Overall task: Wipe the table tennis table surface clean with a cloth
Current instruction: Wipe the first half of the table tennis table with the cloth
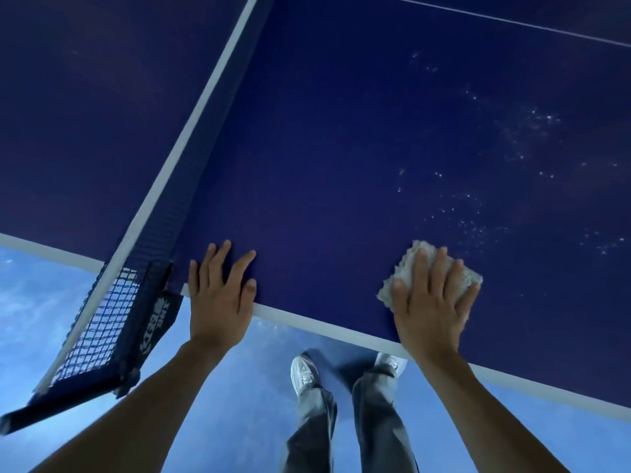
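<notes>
Grey cloth (408, 259) under flat right hand (432, 308); left hand (218, 297) spread flat on table (341, 158).

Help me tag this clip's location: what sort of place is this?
Probably a table tennis hall: a blue table tennis table with white lines, a clamped net, and blue flooring.

The worktop (341, 148) has a smooth, matt dark-blue face with a flat white painted band along its edge. Pale dusty specks (543, 117) dull it on the right. The cloth (409, 259) is thick, nubbly, fluffy fabric, pale grey. The net (102, 322) is dark corded mesh topped by white tape. The floor (41, 302) looks smooth with a faint mottled sheen. The trousers (314, 421) are grey cloth; the shoes (302, 373) are white and slightly glossy.
</notes>
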